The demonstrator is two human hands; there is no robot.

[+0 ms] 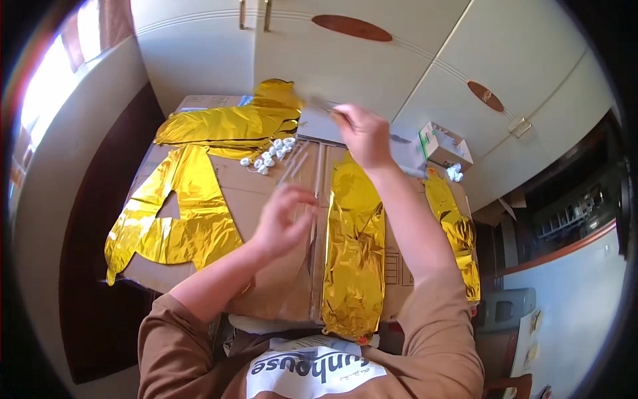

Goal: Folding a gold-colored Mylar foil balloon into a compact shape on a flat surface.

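Blurred thin straw [319, 103] pinched in right hand [362, 133]; left hand [282, 223] curled above cardboard [266, 179], grip unclear.

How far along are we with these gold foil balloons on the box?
Done: the gold foil balloons are unpacked and lie flat on the cardboard box, among them a letter-shaped one and a long one. In hand: the right hand pinches a thin, blurred strip; the left hand hovers, fingers curled. Left: none looks inflated, and the small white pieces lie untouched.

Thin object in right hand [362, 133] motion-blurred, left hand [284, 219] fingertips blurred
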